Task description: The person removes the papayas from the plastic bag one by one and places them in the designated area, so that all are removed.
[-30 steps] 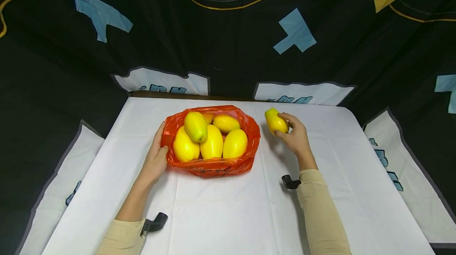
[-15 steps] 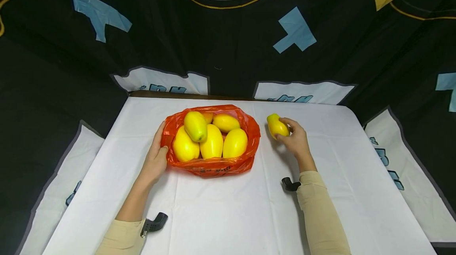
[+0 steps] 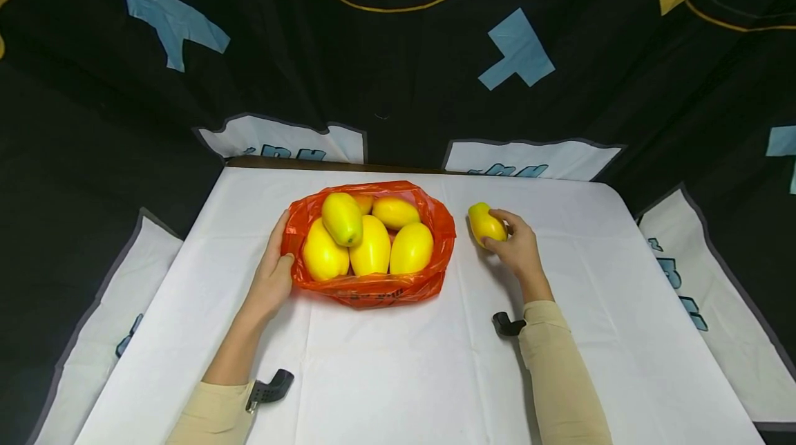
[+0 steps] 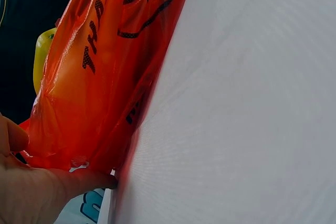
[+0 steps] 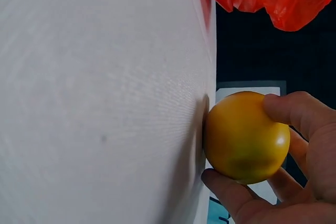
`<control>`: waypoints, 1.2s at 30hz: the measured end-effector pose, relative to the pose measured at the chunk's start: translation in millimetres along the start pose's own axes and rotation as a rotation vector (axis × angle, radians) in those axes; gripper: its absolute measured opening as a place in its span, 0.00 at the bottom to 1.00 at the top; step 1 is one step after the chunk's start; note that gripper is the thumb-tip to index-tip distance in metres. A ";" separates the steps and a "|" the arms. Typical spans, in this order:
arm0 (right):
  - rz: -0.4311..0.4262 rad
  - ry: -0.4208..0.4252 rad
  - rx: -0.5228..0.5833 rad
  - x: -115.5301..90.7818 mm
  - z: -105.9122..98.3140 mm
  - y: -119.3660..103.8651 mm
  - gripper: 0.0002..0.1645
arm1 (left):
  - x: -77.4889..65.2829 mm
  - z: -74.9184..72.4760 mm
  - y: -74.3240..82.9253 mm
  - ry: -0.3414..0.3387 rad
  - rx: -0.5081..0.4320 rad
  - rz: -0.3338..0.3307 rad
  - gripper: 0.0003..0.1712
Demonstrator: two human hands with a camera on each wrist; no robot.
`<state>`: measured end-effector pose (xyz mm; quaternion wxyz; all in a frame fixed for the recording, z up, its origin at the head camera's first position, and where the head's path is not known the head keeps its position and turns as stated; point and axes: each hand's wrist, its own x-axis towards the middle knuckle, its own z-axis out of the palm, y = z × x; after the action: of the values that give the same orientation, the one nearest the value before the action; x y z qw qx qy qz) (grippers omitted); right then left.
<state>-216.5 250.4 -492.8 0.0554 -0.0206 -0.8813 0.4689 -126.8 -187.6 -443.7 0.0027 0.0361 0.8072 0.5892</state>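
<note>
A red plastic bag sits with its mouth spread wide, several yellow mangoes showing inside. At its left side my left hand holds the bag, thumb on the near side and fingers along the outer wall. In the left wrist view the thumb lies against the bag's lower edge. To the right of the bag, my right hand grips another yellow mango, greenish at its far tip. The right wrist view shows the thumb and fingers around this mango, its side right at the white tabletop.
White cloth covers the table, with a dark far edge. Beyond hangs a black backdrop with blue and yellow patches. Black camera mounts stick out from the left wrist and right wrist.
My right hand has brought its mango slightly nearer to me and down toward the tabletop. The left hand and the bag have stayed in place.
</note>
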 end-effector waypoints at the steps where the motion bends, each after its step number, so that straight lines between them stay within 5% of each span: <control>1: 0.004 0.000 -0.001 -0.1 0.2 0.9 0.36 | -0.1 0.0 -0.1 -0.001 0.001 0.000 0.41; 18: -0.047 0.006 0.040 -0.6 -2.4 -2.6 0.34 | 0.6 0.4 -0.2 -0.007 -0.007 0.012 0.41; 36: -0.095 0.055 -0.062 2.6 -13.4 -22.9 0.41 | 0.0 0.3 -0.3 -0.006 -0.013 0.012 0.41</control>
<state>-217.1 248.9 -466.1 0.1013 0.0067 -0.8935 0.4375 -126.8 -187.4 -444.1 0.0018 0.0425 0.8032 0.5942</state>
